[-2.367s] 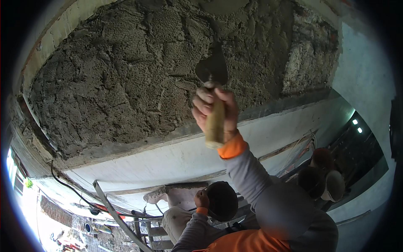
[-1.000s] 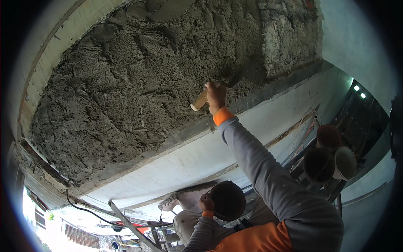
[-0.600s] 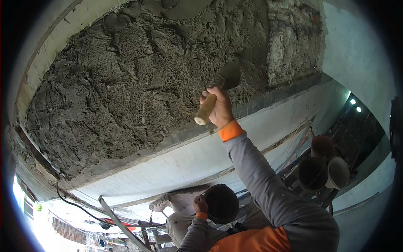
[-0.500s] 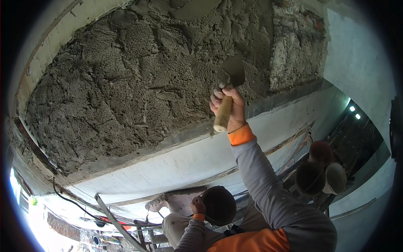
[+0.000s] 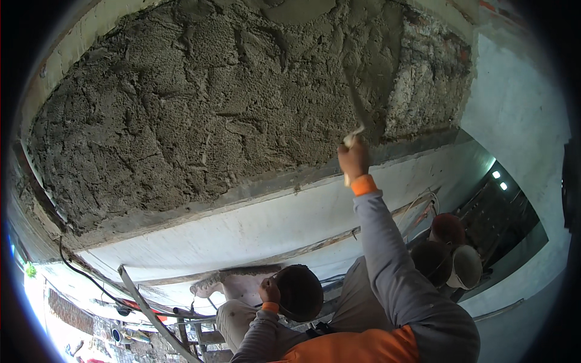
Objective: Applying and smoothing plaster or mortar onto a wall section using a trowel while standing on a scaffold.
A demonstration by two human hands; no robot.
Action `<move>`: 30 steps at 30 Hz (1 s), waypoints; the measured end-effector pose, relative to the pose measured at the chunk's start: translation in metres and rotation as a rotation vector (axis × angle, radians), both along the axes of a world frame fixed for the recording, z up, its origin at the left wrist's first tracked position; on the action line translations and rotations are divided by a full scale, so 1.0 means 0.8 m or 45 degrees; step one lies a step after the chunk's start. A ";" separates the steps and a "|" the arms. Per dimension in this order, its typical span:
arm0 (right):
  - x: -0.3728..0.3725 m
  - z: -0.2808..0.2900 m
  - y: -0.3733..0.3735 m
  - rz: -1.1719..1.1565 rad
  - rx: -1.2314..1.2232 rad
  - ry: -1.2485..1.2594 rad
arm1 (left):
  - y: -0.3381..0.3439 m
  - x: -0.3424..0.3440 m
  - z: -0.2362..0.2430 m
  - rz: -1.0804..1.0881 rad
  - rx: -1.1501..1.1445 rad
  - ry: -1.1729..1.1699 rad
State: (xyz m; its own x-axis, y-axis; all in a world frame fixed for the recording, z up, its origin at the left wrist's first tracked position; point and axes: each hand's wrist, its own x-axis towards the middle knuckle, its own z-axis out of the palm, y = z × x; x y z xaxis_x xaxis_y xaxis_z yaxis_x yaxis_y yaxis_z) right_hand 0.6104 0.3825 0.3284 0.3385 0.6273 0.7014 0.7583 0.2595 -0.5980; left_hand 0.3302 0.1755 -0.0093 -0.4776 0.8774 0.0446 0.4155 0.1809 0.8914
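Note:
My right hand (image 5: 354, 158) is closed round the handle of a trowel (image 5: 357, 103). Its blade is turned edge-on against the wet grey mortar (image 5: 181, 121) on the wall, near that layer's right side. The mortar is rough and ridged on the left, smoother towards the right. Lower down, my left hand (image 5: 269, 291) grips the rim of a dark bucket (image 5: 299, 293), which is tilted by my knees. What the bucket holds is too dark to make out.
A rough bare patch of wall (image 5: 426, 72) adjoins the mortar on the right. Below it runs a narrow ledge (image 5: 417, 145). Several buckets (image 5: 466, 266) stand together at right. Wooden rungs (image 5: 209, 337), a slanting pole (image 5: 151, 314) and a black cable (image 5: 88, 284) are at lower left.
My right hand has swung right and rolled over, turning the trowel blade from flat-facing to edge-on. My left hand still holds the bucket rim. The whole view has shifted slightly.

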 end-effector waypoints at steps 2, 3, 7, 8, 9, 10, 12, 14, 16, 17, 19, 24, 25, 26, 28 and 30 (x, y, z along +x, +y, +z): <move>-0.022 -0.077 -0.032 0.116 -0.011 -0.242 | 0.002 0.000 0.000 0.002 0.078 0.000; -0.033 -0.113 -0.054 0.228 0.070 -0.306 | 0.002 0.000 0.000 0.022 0.048 -0.011; -0.047 -0.214 -0.120 0.585 -0.093 -0.263 | 0.003 -0.003 0.000 0.035 0.030 0.015; -0.047 -0.232 -0.131 0.592 -0.167 -0.235 | 0.003 -0.003 -0.001 0.031 0.048 0.041; -0.045 -0.246 -0.140 0.602 -0.219 -0.213 | 0.003 -0.004 -0.001 0.047 0.039 0.063; -0.044 -0.261 -0.147 0.610 -0.285 -0.172 | 0.005 -0.004 -0.002 0.018 0.075 0.071; -0.041 -0.286 -0.161 0.585 -0.371 -0.135 | 0.007 -0.006 -0.003 0.030 0.067 -0.030; -0.040 -0.305 -0.172 0.555 -0.458 -0.104 | 0.008 -0.011 -0.001 0.025 0.090 0.038; -0.041 -0.318 -0.179 0.579 -0.681 0.057 | 0.008 -0.015 0.004 0.015 0.071 0.097; -0.041 -0.321 -0.181 0.592 -0.578 0.068 | 0.008 -0.016 0.006 0.056 0.028 0.084; -0.041 -0.323 -0.179 0.629 -0.736 0.241 | 0.009 -0.016 0.009 0.102 -0.032 0.080; -0.039 -0.318 -0.169 0.640 -0.706 0.357 | 0.014 -0.015 0.010 0.122 0.118 0.340; -0.038 -0.318 -0.168 0.654 -0.788 0.433 | 0.014 -0.014 0.010 0.126 0.141 0.406; -0.038 -0.320 -0.168 0.662 -0.848 0.534 | 0.015 -0.012 0.011 0.089 0.156 0.382; -0.036 -0.322 -0.167 0.721 -0.780 0.548 | 0.015 -0.008 0.015 0.090 0.122 0.344; -0.036 -0.322 -0.167 0.745 -0.795 0.585 | 0.013 -0.001 0.024 0.051 0.200 0.402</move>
State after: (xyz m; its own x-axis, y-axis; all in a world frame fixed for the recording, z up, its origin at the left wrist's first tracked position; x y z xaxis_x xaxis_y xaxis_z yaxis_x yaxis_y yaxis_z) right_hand 0.5818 0.2485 0.0710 0.0120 0.9980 0.0622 0.2681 0.0567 -0.9617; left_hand 0.3294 0.1858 0.0097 -0.4526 0.8292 0.3280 0.6702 0.0737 0.7386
